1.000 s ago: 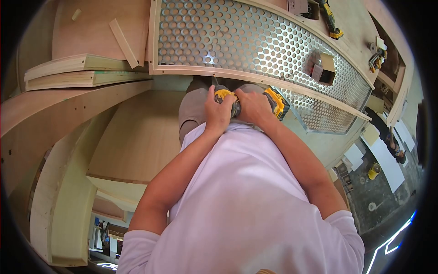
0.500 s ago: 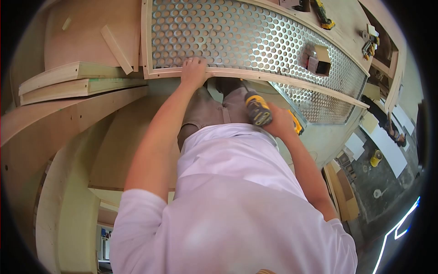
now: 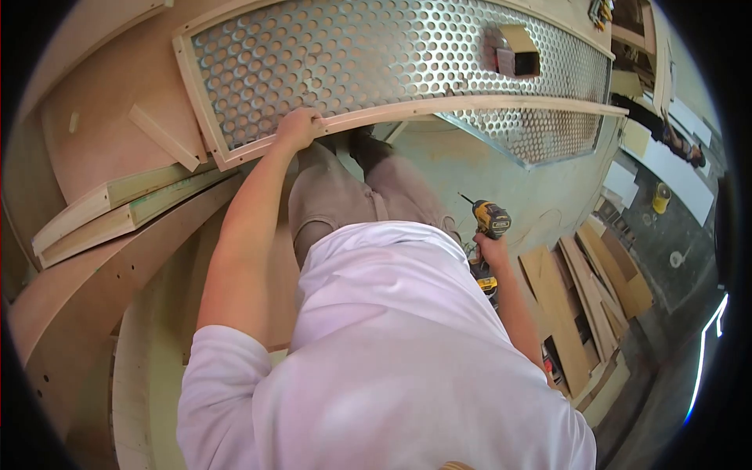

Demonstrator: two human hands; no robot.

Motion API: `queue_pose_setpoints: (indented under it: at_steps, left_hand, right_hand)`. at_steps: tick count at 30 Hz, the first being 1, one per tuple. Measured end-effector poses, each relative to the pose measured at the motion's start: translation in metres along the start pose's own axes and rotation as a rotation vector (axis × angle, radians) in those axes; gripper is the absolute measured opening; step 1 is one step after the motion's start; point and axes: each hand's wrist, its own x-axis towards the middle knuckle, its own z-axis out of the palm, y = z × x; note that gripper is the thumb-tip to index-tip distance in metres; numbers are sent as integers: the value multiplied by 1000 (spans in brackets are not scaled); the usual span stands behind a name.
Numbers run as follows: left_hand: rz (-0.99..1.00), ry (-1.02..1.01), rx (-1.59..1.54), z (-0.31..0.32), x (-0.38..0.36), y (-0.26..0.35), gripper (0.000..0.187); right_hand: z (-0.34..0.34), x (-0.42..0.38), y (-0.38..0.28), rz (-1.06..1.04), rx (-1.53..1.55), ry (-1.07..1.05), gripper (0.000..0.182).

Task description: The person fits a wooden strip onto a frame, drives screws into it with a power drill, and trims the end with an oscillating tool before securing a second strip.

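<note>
My left hand (image 3: 298, 129) is closed around the near rail of a pale wooden frame (image 3: 439, 104), close to its left end. That frame borders a perforated metal sheet (image 3: 337, 59) with rows of round holes. In my right hand (image 3: 492, 249) is a yellow and black cordless drill (image 3: 491, 219), gripped by its handle. The drill's thin bit points up and left, apart from the frame. An open cardboard box (image 3: 519, 51) sits on the metal sheet, right of the middle.
Stacked wooden pieces (image 3: 125, 207) lie at left above a curved wooden panel (image 3: 102, 290). Loose boards (image 3: 560, 313) lie on the right. A person in dark clothing (image 3: 670, 137) is at far right, near white sheets and a yellow bucket (image 3: 662, 197).
My right hand has drawn the drill away from the frame, down and to the right. My left hand stays at the near rail. The view has shifted.
</note>
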Motion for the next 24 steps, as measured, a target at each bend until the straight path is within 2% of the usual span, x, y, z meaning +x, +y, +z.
queue_pose_setpoints:
  at_steps: [3, 6, 9, 10, 11, 13, 15, 18, 19, 22, 24]
  left_hand:
    - [-7, 47, 24, 0, -6, 6, 28]
    - [-70, 28, 28, 1, -4, 7, 33]
    - [-21, -16, 145, 2, 4, 16, 40]
    - [35, -8, 164, 7, 8, 29, 42]
    - [88, -3, 182, 18, 14, 45, 45]
    - [161, 12, 222, 39, 23, 90, 49]
    - [196, 30, 266, 64, 35, 138, 52]
    - [169, 108, 337, 99, 54, 186, 55]
    - [149, 115, 328, 107, 61, 192, 55]
    - [81, 104, 302, 132, 86, 202, 53]
    - [-2, 65, 315, 139, 98, 186, 51]
  right_hand:
    - [-1, -4, 36, 164, 172, -31, 10]
    - [4, 3, 60, 208, 250, -41, 11]
    - [11, 12, 69, 94, 144, 6, 17]
    - [10, 16, 72, 45, 102, 29, 20]
    - [13, 31, 91, -10, 119, 44, 31]
    - [12, 67, 123, -10, -12, 37, 35]
    - [-6, 95, 139, -25, -34, 27, 32]
    - [-53, 99, 111, -48, 119, -8, 20]
    - [-69, 105, 108, -14, 179, -22, 15]
    - [-108, 157, 145, 3, 214, -65, 14]
    - [-139, 177, 150, -85, 111, -48, 17]
